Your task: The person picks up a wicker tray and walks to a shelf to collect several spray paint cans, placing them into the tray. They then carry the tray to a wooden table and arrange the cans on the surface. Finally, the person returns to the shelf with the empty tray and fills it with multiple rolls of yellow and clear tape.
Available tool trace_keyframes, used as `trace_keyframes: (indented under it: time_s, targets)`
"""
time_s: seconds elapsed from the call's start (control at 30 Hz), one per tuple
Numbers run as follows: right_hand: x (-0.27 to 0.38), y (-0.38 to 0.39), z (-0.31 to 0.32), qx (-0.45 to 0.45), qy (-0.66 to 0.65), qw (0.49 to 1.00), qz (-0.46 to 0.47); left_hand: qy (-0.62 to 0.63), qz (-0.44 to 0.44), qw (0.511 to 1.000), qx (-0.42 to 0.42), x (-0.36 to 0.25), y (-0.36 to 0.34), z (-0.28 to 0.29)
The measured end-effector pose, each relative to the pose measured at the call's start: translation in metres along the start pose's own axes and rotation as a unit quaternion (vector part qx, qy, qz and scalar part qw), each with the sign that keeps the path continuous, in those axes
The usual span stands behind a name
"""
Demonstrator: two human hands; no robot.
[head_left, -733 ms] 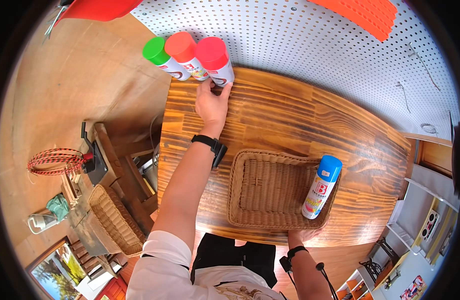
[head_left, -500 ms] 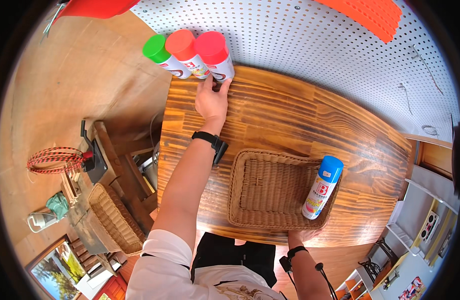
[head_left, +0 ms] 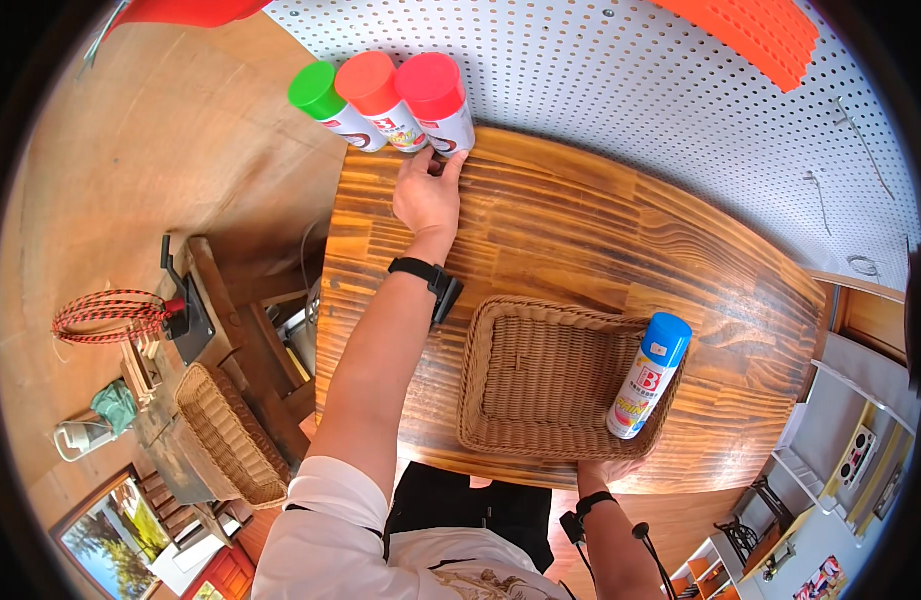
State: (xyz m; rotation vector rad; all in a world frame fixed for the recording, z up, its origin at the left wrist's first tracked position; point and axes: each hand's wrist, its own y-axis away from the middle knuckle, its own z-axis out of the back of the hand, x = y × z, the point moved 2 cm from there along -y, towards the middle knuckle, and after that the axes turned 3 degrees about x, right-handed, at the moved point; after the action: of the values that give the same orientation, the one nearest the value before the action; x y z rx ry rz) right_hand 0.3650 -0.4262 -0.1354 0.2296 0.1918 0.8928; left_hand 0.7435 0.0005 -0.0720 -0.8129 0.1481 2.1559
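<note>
Three spray cans stand in a row at the table's far left corner, one with a green cap [head_left: 317, 90], one with an orange cap [head_left: 367, 84] and one with a red cap [head_left: 431, 87]. My left hand [head_left: 427, 203] has its thumb and fingers closed around the base of the red-capped can. A brown wicker basket [head_left: 480, 440] sits near the table's front edge. Inside it, a blue-capped spray can [head_left: 642, 385] leans against the right side. My right hand [head_left: 610, 470] holds the basket's near right wall from the front, its fingers partly hidden beneath it.
All this is on a striped wooden table [head_left: 740, 330]. A white pegboard [head_left: 620, 110] with hooks and an orange panel [head_left: 755, 40] rises behind it. Left of the table, a second wicker basket [head_left: 230, 440] and a coiled red-black cord [head_left: 105, 318] lie around a wooden bench.
The three cans at the far left have shifted slightly in the picture along with the whole view. My left hand stays at the red-capped can and my right hand at the basket.
</note>
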Motion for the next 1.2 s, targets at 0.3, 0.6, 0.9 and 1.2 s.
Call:
trace_keyframes:
  time_s: [0.3, 0.6, 0.9, 1.2]
  targets:
    - [-0.012, -0.002, -0.016, 0.047, 0.019, 0.998, -0.03, -0.005, 0.0, 1.0, -0.017, 0.003, 0.0, -0.001]
    - [0.006, 0.0, 0.01, 0.034, -0.013, 0.999, -0.033, -0.015, 0.0, 1.0, -0.017, 0.001, 0.001, -0.003]
    - [0.008, 0.003, 0.013, -0.022, -0.047, 0.998, -0.021, -0.022, 0.004, 1.0, -0.017, -0.004, 0.001, -0.004]
    - [0.017, 0.005, 0.027, -0.023, -0.074, 0.997, -0.026, -0.034, 0.012, 0.999, -0.009, -0.008, 0.003, -0.002]
